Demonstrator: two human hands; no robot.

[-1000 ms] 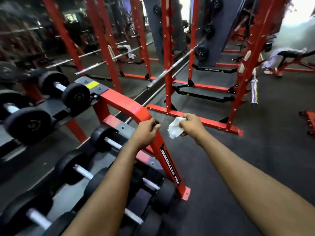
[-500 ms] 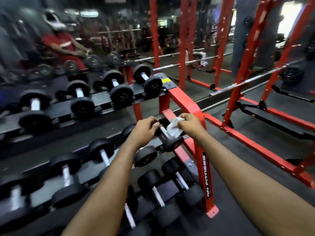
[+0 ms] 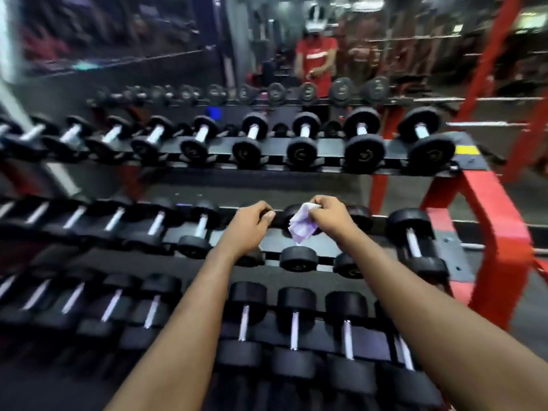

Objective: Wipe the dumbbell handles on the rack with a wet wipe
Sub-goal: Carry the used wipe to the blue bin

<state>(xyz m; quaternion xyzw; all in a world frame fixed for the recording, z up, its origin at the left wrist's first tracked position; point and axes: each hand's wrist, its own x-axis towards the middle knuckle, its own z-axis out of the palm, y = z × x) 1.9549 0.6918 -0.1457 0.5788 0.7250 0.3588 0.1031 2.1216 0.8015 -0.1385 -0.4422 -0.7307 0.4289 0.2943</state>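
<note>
A three-tier dumbbell rack (image 3: 489,203) with a red frame holds rows of black dumbbells with chrome handles. My right hand (image 3: 330,218) pinches a crumpled white wet wipe (image 3: 302,228) above the middle tier. The wipe hangs over one dumbbell (image 3: 298,258) and hides its handle. Whether the wipe touches that handle I cannot tell. My left hand (image 3: 252,222) hovers just left of the wipe with its fingers curled and nothing in it. Both forearms reach over the bottom tier.
Top-tier dumbbells (image 3: 304,134) sit behind my hands, bottom-tier ones (image 3: 293,330) under my forearms. Another middle-tier dumbbell (image 3: 413,241) lies to the right near the red end frame. A mirror behind the rack shows a person in a red shirt (image 3: 315,60).
The view swung left from the rack's red end to face the full rack. Both hands, still close together with the wipe in the right, now hang over the middle tier.
</note>
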